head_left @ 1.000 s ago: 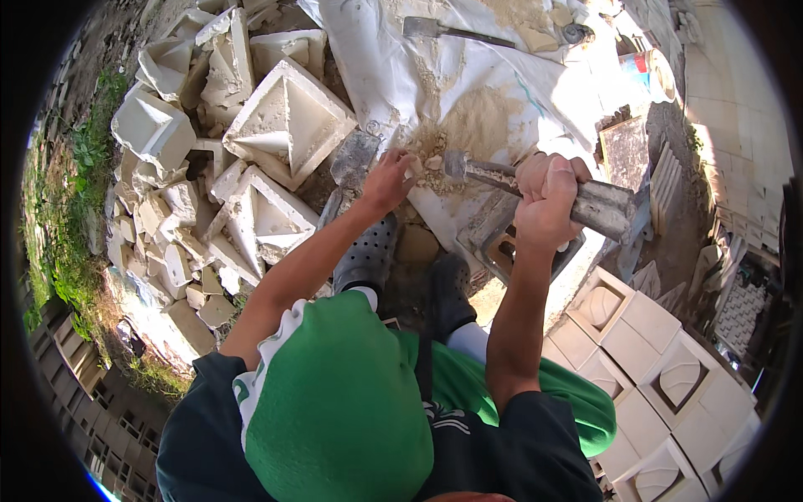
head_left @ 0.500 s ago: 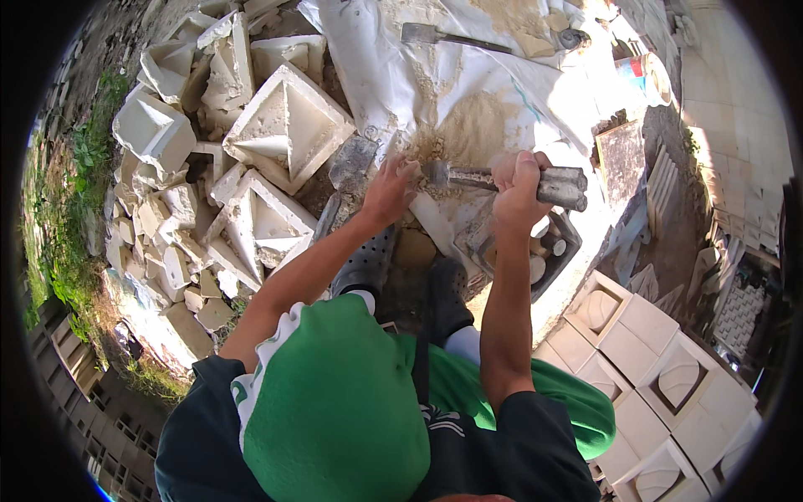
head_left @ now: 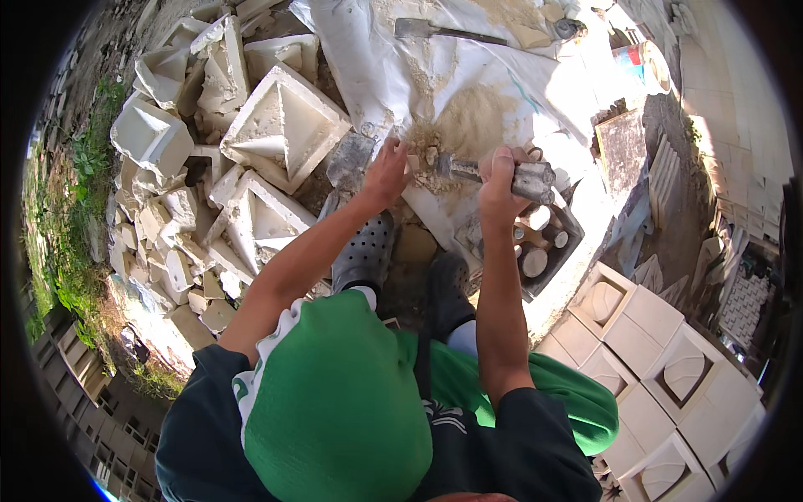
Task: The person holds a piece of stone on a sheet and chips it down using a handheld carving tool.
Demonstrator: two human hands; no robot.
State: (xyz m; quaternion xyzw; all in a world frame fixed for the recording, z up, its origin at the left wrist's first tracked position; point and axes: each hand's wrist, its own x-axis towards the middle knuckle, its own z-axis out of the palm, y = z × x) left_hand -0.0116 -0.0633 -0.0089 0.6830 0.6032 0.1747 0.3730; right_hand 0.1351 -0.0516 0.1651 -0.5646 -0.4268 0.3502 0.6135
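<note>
In my right hand (head_left: 499, 182) is a flat-bladed hand tool (head_left: 533, 181) with a thick grey handle, its blade pointing left. My left hand (head_left: 386, 176) is closed, its fingertips around a small pale chunk (head_left: 411, 165) that they partly hide. A short gap separates the blade from that chunk. Beside my left hand lies a dark grey, flat-faced block (head_left: 350, 161). Pale crumbs and powder (head_left: 468, 121) cover the white sheet (head_left: 368, 50) beyond my hands.
White angular moulded pieces (head_left: 284, 130) and broken chunks (head_left: 176, 268) are piled on the left. A long-handled flat tool (head_left: 414, 28) lies on the sheet. A dark crate (head_left: 569, 259) holds pale round pieces. Moulded blocks (head_left: 652, 318) are stacked lower right, a bucket (head_left: 655, 69) upper right.
My right hand and the tool have shifted slightly left, and the tool is angled differently. My left hand has drawn a little left and up, leaving a wider gap to the blade.
</note>
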